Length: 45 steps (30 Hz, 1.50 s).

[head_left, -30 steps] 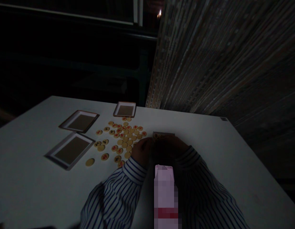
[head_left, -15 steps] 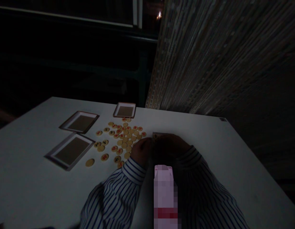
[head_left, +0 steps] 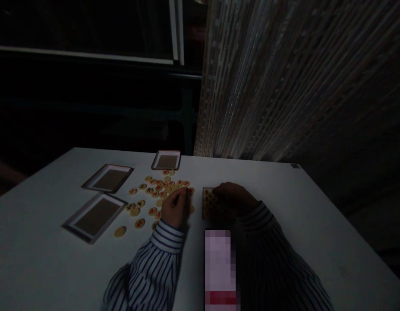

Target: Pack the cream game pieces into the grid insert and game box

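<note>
My left hand [head_left: 174,209] is over the near right part of a spread of round Chinese chess pieces [head_left: 140,223], with its fingers curled in. Whatever those fingers hold, if anything, is hidden. Some pieces show red characters, some dark ones, and others lie blank side up. To the right, a small open box [head_left: 204,204] holds pieces in rows. Over the right part of that box rests my right hand [head_left: 236,196]; its fingers are lost in deep shadow, so their grip does not show.
Three shallow trays or lids stand beyond and left of the pieces: a near one [head_left: 98,216], a middle one [head_left: 109,178] and a far one [head_left: 166,160]. All are on a white table [head_left: 300,216]. A strand curtain [head_left: 238,86] hangs behind the far edge.
My left hand has moved left, away from the box and over the loose pieces. The box's left side with its pieces now shows. My right hand stays at the box.
</note>
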{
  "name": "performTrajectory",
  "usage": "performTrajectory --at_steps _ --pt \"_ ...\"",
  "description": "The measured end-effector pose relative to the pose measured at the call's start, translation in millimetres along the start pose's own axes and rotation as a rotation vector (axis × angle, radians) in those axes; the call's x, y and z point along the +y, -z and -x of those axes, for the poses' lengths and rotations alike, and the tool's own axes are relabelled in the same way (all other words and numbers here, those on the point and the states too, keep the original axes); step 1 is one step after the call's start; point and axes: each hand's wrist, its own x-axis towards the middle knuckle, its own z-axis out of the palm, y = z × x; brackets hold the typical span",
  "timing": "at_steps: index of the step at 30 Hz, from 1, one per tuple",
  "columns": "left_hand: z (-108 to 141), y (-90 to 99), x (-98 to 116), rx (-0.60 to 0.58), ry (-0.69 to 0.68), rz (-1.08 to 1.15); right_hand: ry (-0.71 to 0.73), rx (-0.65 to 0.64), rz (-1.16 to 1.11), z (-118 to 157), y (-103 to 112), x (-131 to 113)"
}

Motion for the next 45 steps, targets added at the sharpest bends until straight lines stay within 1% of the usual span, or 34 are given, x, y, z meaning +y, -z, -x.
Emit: performTrajectory --at_steps 2,7,13,16,21,23,25,28,31,35,40,42,45 --pt "-4 5.0 -1 0.036 -0.001 0.002 0.045 0.031 -0.009 1 0 2" --pt "-12 16.2 7 0.02 -0.015 -0.049 0.051 0.085 -0.011 0 -2 6" --pt "-24 24.0 22 0.019 -0.063 -0.04 0.008 0.158 -0.04 2 3 5" --pt "-29 27.7 23 0.03 -0.057 -0.039 -0.026 0.191 -0.068 3 5 3" --pt "-36 33.8 26 -0.015 -0.078 -0.038 -0.065 0.279 -0.102 3 6 2" --pt "-39 35.1 33 -0.019 -0.078 -0.037 -0.071 0.322 -0.126 4 6 3" --pt "-45 35.3 42 -0.05 -0.083 -0.031 -0.076 0.368 -0.152 5 7 4" --pt "-56 34.0 54 -0.087 -0.133 -0.078 -0.082 0.433 -0.188 7 9 5" --pt "-68 31.3 62 -0.103 -0.192 -0.092 -0.083 0.47 -0.222 8 12 5" --pt "-77 30.2 70 -0.135 -0.206 -0.13 -0.084 0.501 -0.252 7 10 8" --pt "-84 37.3 72 -0.208 -0.285 -0.232 -0.059 0.554 -0.267 5 5 16" --pt "-87 42.1 70 -0.223 -0.304 -0.263 -0.043 0.563 -0.273 3 8 17" --pt "-92 51.0 65 -0.216 -0.308 -0.302 -0.045 0.587 -0.31 -3 18 14"
